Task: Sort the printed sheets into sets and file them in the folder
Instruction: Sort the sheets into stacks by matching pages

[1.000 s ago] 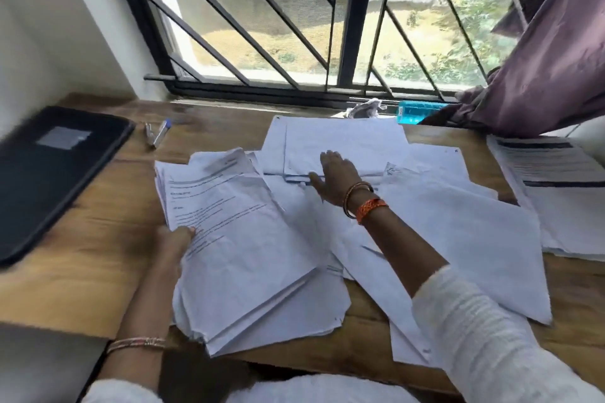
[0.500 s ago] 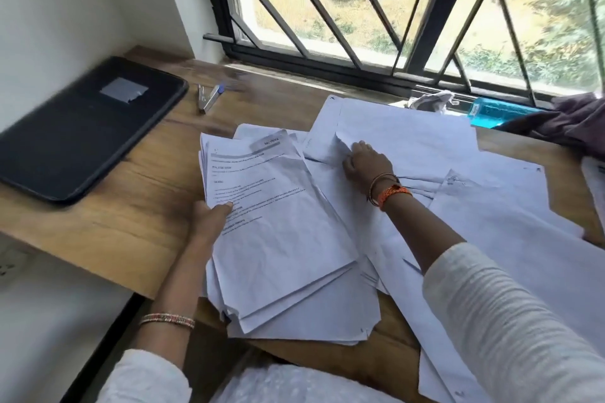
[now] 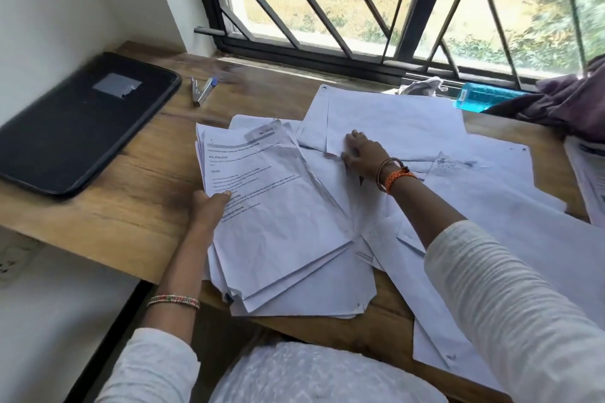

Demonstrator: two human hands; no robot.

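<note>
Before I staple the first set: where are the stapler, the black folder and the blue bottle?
stapler (image 3: 202, 92), head view, on its metal body.
black folder (image 3: 75, 127), head view, on the middle of its closed cover.
blue bottle (image 3: 481, 99), head view, on its side.

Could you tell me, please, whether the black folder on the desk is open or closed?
Closed. The black folder lies flat on the desk, cover down with its label showing; no sheets visible in it.
</note>
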